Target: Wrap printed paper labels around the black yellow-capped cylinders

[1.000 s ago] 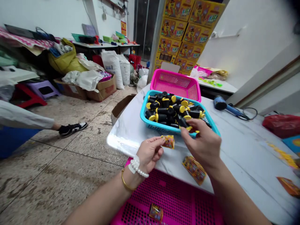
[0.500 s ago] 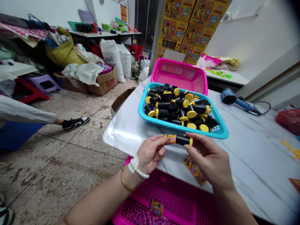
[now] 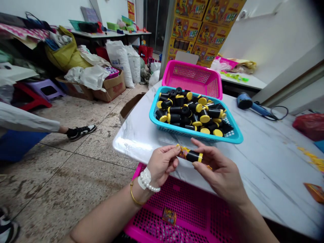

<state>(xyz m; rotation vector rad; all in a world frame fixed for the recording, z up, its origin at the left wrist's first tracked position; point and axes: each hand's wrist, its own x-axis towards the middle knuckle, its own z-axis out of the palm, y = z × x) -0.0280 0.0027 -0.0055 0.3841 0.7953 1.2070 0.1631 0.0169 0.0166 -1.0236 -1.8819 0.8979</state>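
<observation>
Between my hands is a black tube [image 3: 193, 156] with a yellow cap at its right end and a colourful printed sleeve [image 3: 183, 152] around its left part. My left hand [image 3: 163, 162] pinches the sleeve end. The fingers of my right hand [image 3: 220, 168] are closed on the capped end. Beyond them a blue basket [image 3: 196, 135] holds several black tubes with yellow caps. Below the table edge, a pink basket [image 3: 187, 202] contains a printed piece [image 3: 169, 216]. My right hand mostly covers something printed on the table.
Behind the blue basket stands a pink basket [image 3: 192, 77] on the marble-patterned table [image 3: 265, 162]. A blue heat-gun-like tool [image 3: 253, 105], yellow scraps [image 3: 312, 158] and a red bag [image 3: 309, 126] lie right. A person's leg [image 3: 27, 116] reaches in from the left.
The tube's black part now shows less, with the printed sleeve covering more of it. My right hand has moved left towards my left hand. The view has shifted slightly.
</observation>
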